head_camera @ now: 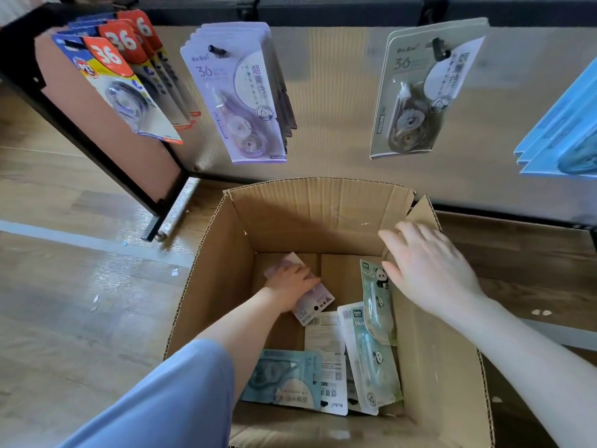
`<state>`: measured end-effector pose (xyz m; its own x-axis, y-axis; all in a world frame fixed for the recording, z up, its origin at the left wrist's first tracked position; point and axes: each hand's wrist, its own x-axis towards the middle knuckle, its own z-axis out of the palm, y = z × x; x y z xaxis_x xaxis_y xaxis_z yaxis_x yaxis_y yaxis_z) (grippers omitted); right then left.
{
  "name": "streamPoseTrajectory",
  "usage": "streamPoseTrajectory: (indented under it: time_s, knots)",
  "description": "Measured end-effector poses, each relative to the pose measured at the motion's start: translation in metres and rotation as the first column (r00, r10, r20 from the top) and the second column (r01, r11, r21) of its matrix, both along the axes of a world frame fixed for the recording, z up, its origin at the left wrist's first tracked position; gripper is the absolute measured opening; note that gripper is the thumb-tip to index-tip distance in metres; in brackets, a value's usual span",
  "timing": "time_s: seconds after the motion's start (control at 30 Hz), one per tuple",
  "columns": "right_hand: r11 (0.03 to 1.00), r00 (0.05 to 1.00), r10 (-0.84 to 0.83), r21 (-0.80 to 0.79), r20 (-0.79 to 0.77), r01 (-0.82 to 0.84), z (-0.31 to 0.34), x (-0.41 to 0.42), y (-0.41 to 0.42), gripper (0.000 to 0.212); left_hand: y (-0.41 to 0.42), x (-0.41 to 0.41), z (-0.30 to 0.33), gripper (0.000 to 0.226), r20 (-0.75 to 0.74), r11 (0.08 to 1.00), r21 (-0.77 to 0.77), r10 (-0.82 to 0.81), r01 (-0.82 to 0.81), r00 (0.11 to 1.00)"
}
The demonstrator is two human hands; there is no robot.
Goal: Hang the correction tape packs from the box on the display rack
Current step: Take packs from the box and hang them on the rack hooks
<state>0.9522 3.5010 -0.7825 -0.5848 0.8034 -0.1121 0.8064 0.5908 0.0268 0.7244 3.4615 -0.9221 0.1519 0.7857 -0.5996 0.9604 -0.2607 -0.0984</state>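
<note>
Corrugated cardboard box, flaps raised, top edges serrated, stands on a wood-grain floor just in front of the display rack. Left hand is deep inside, fingers curled around a flat lilac pack lying back-side up near the bottom's centre. Right hand hovers over the right wall, fingers spread, holding nothing. Glossy green panda packs lean against that wall; a teal pack and a white-backed pack lie flat at the near side. Bare cardboard shows at the back. Purple packs and a grey pack hang from black hooks above.
</note>
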Motion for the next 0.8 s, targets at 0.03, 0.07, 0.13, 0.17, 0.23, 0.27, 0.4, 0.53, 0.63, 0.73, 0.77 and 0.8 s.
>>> streamPoseTrajectory:
  time_s: [0.03,0.07,0.13,0.17,0.23,0.27,0.4,0.53,0.63,0.73,0.77,0.8]
  knots:
    - [1.0,1.0,-0.002,0.002,-0.005,0.002,0.0,0.0,0.0,0.039,0.0,0.001,-0.002,0.079,-0.008,1.0,0.005,0.009,-0.009,1.0]
    - [1.0,1.0,-0.001,0.005,-0.011,0.001,0.0,0.001,0.001,0.039,-0.001,0.002,-0.003,0.083,-0.017,0.999,0.008,0.033,-0.033,0.999]
    - [1.0,1.0,0.004,0.007,-0.009,-0.004,-0.001,0.0,0.002,0.04,-0.002,0.002,-0.004,0.09,-0.033,0.995,0.015,0.099,-0.099,0.995]
    - [1.0,1.0,0.009,0.007,-0.003,-0.009,-0.001,0.0,0.002,0.04,-0.003,0.001,-0.005,0.09,-0.045,0.993,0.032,0.117,-0.116,0.992]
    - [1.0,1.0,0.014,0.012,0.0,-0.014,-0.002,0.001,0.003,0.041,-0.005,0.0,-0.006,0.08,-0.076,0.99,0.087,0.118,-0.111,0.99]
    - [1.0,1.0,0.014,0.014,-0.002,-0.014,-0.002,0.001,0.003,0.041,-0.006,-0.001,-0.006,0.072,-0.09,0.988,0.122,0.108,-0.096,0.99]
    - [1.0,1.0,0.021,0.021,-0.003,-0.021,-0.005,0.0,0.004,0.041,-0.007,-0.009,0.001,0.053,-0.104,0.969,0.238,0.09,-0.063,0.99]
    - [0.998,0.999,0.027,0.048,0.019,-0.028,-0.006,0.002,0.005,0.038,-0.007,-0.018,0.014,0.042,-0.032,0.928,0.341,0.169,-0.148,0.985]
    - [0.998,0.998,0.027,0.059,0.054,-0.03,-0.006,0.004,0.005,0.035,-0.004,-0.02,0.025,0.037,0.13,0.861,0.402,0.284,-0.312,0.95]
    - [0.997,0.998,0.028,0.065,0.058,-0.032,-0.006,0.004,0.004,0.035,0.0,-0.013,0.041,0.032,0.356,0.757,0.315,0.464,-0.572,0.811]
    - [0.997,0.998,0.032,0.072,0.06,-0.037,-0.006,0.003,0.003,0.035,0.001,-0.011,0.045,0.035,0.418,0.716,0.246,0.531,-0.654,0.738]
    - [0.996,0.998,0.035,0.079,0.059,-0.039,-0.006,0.003,0.003,0.035,0.002,-0.009,0.049,0.039,0.464,0.679,0.189,0.575,-0.709,0.674]
